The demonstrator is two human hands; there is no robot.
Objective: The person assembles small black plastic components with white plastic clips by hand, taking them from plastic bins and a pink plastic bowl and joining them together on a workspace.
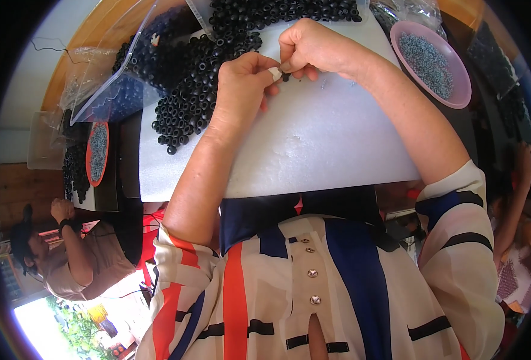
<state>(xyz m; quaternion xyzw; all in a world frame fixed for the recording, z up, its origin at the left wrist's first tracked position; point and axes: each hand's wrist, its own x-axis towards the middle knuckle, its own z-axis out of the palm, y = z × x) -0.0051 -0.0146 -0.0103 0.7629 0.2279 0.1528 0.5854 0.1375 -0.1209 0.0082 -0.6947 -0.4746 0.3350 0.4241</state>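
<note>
Left hand (240, 77) and right hand (312, 48) are pinching a black piece (286, 77), apparently working it; the next move is likely demanding steadiness.

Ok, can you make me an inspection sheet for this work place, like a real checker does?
Surface: white foam sheet, under both forearms.
Job's things: loose black ring-shaped parts heaped at its far left; more in a clear plastic tray at the far edge; tiny blue-grey bits in a pink bowl at the right.
Clutter: crumpled clear plastic beyond the bowl.
Left grip: fingertips at a small black piece; something white at the thumb, unclear what.
Right grip: fingertips there too; which holds it is unclear.
Cables: thin dark cable, upper left.
Surroundings: co-worker at left; another person's arm at right.
</note>
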